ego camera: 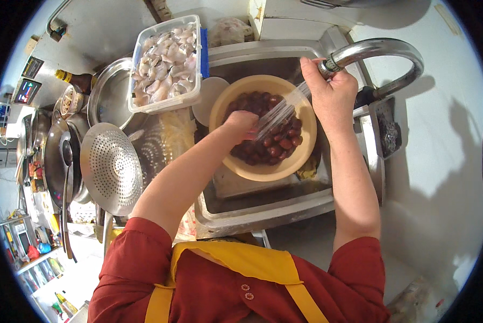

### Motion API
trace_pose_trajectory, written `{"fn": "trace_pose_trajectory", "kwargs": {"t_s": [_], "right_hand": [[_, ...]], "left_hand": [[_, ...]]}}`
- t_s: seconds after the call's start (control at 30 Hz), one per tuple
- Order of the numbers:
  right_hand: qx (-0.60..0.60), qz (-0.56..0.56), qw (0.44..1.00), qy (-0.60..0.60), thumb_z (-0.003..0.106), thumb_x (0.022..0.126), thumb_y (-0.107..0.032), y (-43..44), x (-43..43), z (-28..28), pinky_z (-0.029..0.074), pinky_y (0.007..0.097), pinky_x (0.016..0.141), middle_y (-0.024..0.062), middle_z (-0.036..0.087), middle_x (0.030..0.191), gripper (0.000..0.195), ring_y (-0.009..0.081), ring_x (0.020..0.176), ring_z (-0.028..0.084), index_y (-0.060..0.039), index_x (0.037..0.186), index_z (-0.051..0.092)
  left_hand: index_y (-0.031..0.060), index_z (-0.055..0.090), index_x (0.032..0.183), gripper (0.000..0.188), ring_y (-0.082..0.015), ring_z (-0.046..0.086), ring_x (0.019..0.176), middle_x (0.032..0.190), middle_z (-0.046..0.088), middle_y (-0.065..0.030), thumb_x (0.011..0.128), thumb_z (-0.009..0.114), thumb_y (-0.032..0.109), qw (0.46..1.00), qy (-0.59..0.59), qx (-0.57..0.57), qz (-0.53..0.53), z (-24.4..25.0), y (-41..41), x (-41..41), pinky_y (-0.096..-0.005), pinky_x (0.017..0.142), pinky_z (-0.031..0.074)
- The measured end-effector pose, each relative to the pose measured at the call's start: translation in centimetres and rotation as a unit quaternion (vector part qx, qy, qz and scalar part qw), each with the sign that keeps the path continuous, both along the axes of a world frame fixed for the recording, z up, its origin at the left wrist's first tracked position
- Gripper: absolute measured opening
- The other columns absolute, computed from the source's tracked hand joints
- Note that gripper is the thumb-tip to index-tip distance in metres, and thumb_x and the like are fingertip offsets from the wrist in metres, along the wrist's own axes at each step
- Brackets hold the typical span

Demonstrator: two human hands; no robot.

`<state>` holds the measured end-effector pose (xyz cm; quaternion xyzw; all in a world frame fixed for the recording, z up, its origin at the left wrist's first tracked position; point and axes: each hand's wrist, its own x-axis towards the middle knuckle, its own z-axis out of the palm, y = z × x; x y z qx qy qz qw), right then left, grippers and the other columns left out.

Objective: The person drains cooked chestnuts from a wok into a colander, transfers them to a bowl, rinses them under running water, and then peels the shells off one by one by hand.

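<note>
A cream plastic basin [265, 176] sits in the steel sink, holding many glossy dark red fruits [280, 150] that look like jujubes. My left hand [242, 126] reaches into the basin from the left and touches the fruits; its fingers are partly hidden by water and fruit, so its grip is unclear. My right hand [333, 91] grips the outlet end of a curved chrome faucet [403, 48]. From there a spray of water [280, 113] slants down to the left, onto the fruits beside my left hand.
The sink's front rim [265, 216] runs before me. Left of the basin are a clear tub [134, 76] of pale, sliced raw meat or fish, a round white lid [211, 95], a steel bowl [98, 95] and a perforated strainer [111, 169]. A wok [56, 161] with a ladle stands farther left.
</note>
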<state>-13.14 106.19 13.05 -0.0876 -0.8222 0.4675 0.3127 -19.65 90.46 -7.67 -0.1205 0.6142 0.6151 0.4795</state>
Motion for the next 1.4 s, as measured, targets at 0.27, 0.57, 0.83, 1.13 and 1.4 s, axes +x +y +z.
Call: {"fn": "trace_pose_trajectory", "kwargs": {"t_s": [0.27,0.57,0.83,1.13,1.4], "right_hand": [[-0.202,0.096,0.975,-0.006,0.072,0.082,-0.012,-1.1,1.3,-7.0,0.05,0.027,0.081,0.0098,0.057,0.113,0.046,0.0132,0.097,0.059,0.0008,0.121,0.051],[-0.721,0.088,0.671,-0.145,0.052,0.09,-0.011,-1.8,0.9,-21.7,0.051,0.0321,0.071,0.0106,0.063,0.088,0.014,0.0214,0.078,0.061,0.0001,0.096,0.059],[-0.646,-0.131,0.748,-0.075,0.057,0.091,-0.016,2.1,6.2,-20.2,0.04,0.0369,0.098,0.0068,0.055,0.115,0.03,0.0213,0.11,0.054,-0.0046,0.118,0.053],[-0.723,-0.1,0.671,-0.133,0.053,0.09,-0.012,-0.9,9.3,-23.6,0.043,0.0489,0.099,0.012,0.047,0.12,0.04,0.0258,0.116,0.047,-0.008,0.128,0.039],[-0.773,0.043,0.632,0.036,0.044,0.091,-0.008,-2.4,1.1,-18.8,0.048,0.0398,0.087,0.0143,0.058,0.096,0.014,0.0272,0.096,0.057,0.0005,0.096,0.054]], "left_hand": [[0.0065,0.059,0.11,0.022,-0.0212,0.061,0.09,0.103,0.062,-0.0074,0.089,0.053,0.012,0.987,0.07,0.129,-0.062,2.0,1.9,-0.8,-0.0382,0.079,0.054],[0.0054,0.06,0.094,0.013,-0.0216,0.062,0.08,0.087,0.062,-0.0078,0.088,0.054,0.016,0.998,-0.005,0.004,0.059,3.7,1.6,-0.5,-0.0376,0.072,0.051],[-0.0023,0.06,0.099,0.018,-0.0235,0.062,0.083,0.092,0.062,-0.0115,0.088,0.052,0.01,0.985,0.017,0.167,0.031,5.0,3.3,1.2,-0.0394,0.079,0.052],[-0.0066,0.054,0.109,0.025,-0.0273,0.058,0.095,0.101,0.057,-0.0128,0.089,0.053,0.008,0.957,0.051,0.233,0.164,4.6,5.1,0.1,-0.044,0.084,0.049],[0.0013,0.055,0.098,0.016,-0.0234,0.056,0.09,0.093,0.056,-0.0088,0.092,0.051,0.015,0.99,-0.032,0.013,0.139,6.6,2.6,1.3,-0.0447,0.08,0.047]]}}
